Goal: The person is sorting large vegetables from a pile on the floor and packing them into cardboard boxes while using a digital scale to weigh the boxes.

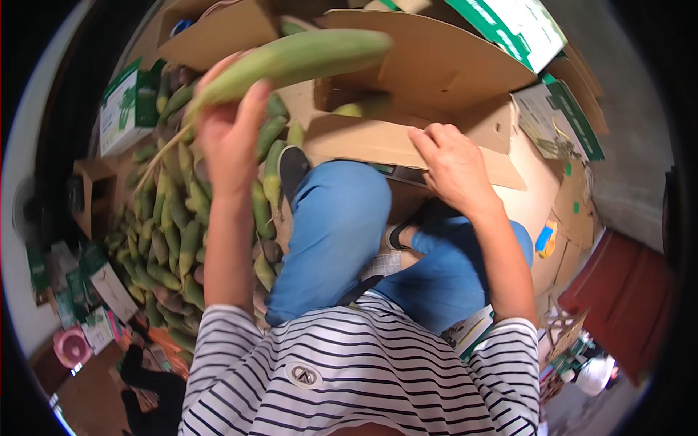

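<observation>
A long green radish (305, 58) with a thin root tail is gripped near its tail end by my left hand (231, 142). It points right, raised over the near left corner of an open cardboard box (443, 73). On the box's near flap (363, 142) rests my right hand (459, 166), its fingers curled over the edge. Inside the box lies another green radish (350, 110), slightly blurred and partly hidden by the flap. Beneath and beside my left forearm spreads a big heap of green radishes (167, 211), many with their tails on.
An open carton (218, 36) stands at the far left, near a white-and-green box (127, 116). Another white-and-green carton (512, 29) sits at the far right, beside leaning cardboard (560, 116). A dark red panel (618, 298) stands at right; a pink round object (73, 345) is at lower left.
</observation>
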The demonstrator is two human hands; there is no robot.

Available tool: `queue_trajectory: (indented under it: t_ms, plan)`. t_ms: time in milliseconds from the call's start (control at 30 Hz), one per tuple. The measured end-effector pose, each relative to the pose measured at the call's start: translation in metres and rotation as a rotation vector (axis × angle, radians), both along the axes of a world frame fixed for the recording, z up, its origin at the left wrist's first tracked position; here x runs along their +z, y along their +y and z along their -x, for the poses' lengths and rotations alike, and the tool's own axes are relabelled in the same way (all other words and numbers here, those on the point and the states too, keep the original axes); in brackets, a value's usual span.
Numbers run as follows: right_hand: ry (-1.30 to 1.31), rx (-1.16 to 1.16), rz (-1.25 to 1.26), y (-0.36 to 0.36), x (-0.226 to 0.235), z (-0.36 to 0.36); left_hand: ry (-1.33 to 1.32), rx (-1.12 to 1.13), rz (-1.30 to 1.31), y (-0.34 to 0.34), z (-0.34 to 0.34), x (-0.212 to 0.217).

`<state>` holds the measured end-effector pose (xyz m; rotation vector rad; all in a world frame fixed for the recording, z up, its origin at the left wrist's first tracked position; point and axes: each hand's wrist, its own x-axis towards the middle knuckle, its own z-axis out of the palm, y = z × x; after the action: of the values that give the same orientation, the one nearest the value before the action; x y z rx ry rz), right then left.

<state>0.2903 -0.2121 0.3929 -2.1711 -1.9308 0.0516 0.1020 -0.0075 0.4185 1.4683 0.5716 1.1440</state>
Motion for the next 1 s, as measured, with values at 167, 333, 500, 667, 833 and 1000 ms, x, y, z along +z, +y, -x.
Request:
queue_trajectory:
  t_ms: [167,333,500,667,833,1000]
  plan:
    - [-0.041,-0.045,0.079,-0.004,0.010,-0.002,0.228,-0.015,0.227,0.032,0.045,-0.096]
    - [-0.022,-0.026,0.094,0.003,0.012,-0.002,1.253,0.158,-0.135,0.020,0.209,-0.238]
    - [-0.027,-0.038,0.090,0.004,0.009,0.001,1.819,0.107,-0.085,0.024,0.296,-0.272]
    - [-0.070,-0.073,0.120,0.007,0.010,0.006,1.818,0.062,-0.258,0.025,0.310,-0.310]
    - [-0.041,-0.054,0.099,0.006,0.007,0.003,1.895,0.049,-0.240,0.035,0.298,-0.322]
    - [-0.011,-0.048,0.060,0.003,0.003,0.000,1.557,0.172,-0.431,0.004,0.290,-0.273]
